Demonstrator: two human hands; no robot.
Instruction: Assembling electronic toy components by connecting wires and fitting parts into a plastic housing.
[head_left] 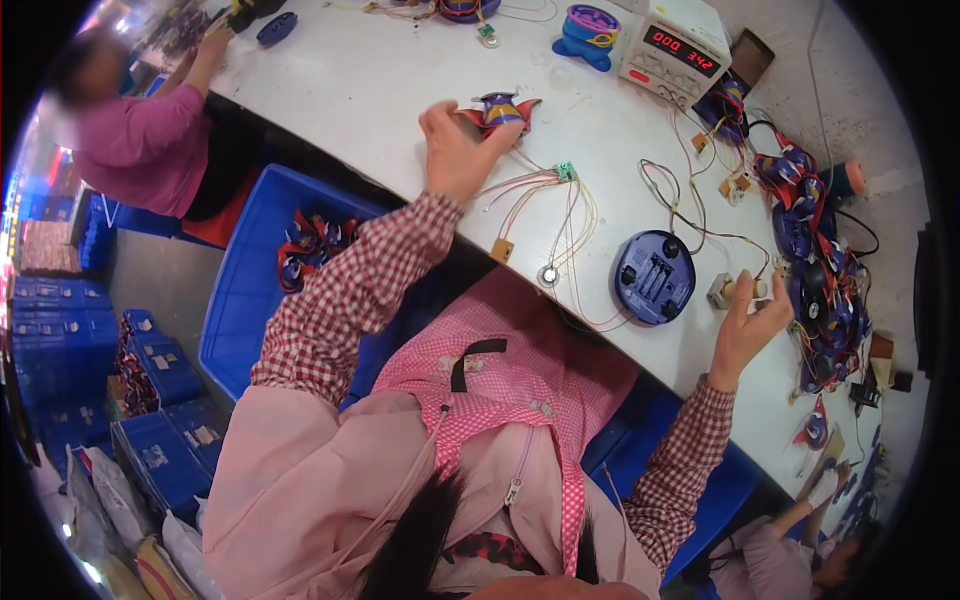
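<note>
My left hand (458,155) grips a small red, blue and yellow plastic toy part (500,108) between thumb and fingers, above the white table. Thin wires run from near this part to a small green circuit board (566,172). More wires lead from the board to a round metal disc (548,275) and a tan piece (502,250) at the table edge. My right hand (750,330) has its thumb and forefinger apart beside a small metal piece (720,291). A round dark-blue battery base (655,278) lies between my hands, with wires joined to it.
A white power supply (675,50) with a lit red display stands at the back, beside a blue and purple container (588,35). Toy parts (815,270) heap along the wall. A blue bin (235,290) sits left below the table. Other people (140,140) work at far left and lower right.
</note>
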